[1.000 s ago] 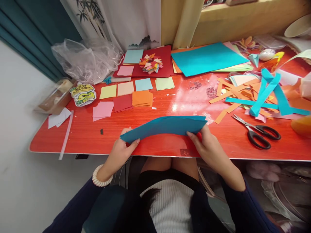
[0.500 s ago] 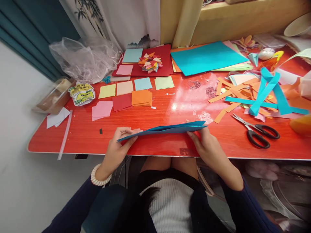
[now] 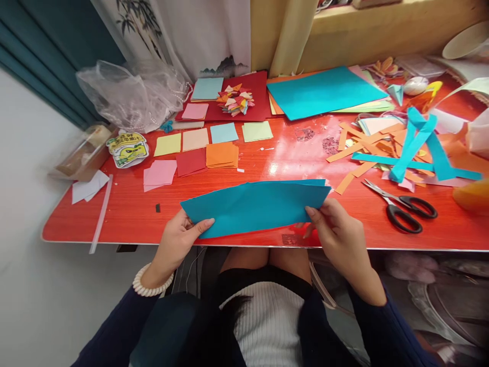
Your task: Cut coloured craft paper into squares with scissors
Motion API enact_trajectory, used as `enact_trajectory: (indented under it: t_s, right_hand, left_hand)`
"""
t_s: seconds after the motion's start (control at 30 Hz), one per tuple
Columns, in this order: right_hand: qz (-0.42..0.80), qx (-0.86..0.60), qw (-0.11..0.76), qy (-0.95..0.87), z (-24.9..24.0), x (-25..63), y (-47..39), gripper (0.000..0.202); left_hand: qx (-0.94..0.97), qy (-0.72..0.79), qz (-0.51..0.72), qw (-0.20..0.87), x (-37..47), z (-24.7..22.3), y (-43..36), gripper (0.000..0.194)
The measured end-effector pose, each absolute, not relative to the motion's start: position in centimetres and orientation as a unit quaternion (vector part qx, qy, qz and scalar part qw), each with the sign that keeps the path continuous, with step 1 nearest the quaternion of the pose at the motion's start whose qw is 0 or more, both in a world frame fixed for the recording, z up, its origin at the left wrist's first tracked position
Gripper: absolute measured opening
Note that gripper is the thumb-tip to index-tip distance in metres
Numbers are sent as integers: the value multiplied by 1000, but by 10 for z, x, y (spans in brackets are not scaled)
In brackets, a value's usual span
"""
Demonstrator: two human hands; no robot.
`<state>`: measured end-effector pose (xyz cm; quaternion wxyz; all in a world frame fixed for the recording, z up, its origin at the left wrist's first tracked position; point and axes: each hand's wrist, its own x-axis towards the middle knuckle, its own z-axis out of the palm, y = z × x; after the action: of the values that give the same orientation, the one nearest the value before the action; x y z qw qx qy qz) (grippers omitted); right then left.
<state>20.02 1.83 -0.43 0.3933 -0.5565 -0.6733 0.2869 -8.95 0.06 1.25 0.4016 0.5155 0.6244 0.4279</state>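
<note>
Between both hands, over the front edge of the red table, stretches a folded sheet of blue paper with its broad face tilted up. My left hand pinches its left end, thumb on top and the other fingers mostly hidden behind. At the right end my right hand grips the paper, thumb in front and fingertips showing below the lower edge. More than one layer shows along the paper's upper right. Black-handled scissors lie to the right of my right hand, blades parted and pointing away.
Small coloured paper squares lie in stacks at centre left. Large coloured sheets are at the back, beside a folded paper ring on red paper. Orange and blue strips heap at right. A clear bag stands back left.
The blue paper has turned from nearly edge-on to showing its broad face. My right hand has shifted slightly right and down, and my left hand slightly left and down.
</note>
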Motion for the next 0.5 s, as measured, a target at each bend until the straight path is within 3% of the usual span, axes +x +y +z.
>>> enact_trajectory:
  t_s: [0.23, 0.5]
  right_hand:
    - [334, -525, 433, -652, -8, 211, 23, 15]
    - [316, -586, 362, -652, -23, 226, 23, 17]
  left_hand:
    - [611, 616, 386, 314, -94, 3, 2, 17]
    - [671, 591, 321, 314, -84, 17, 7, 23]
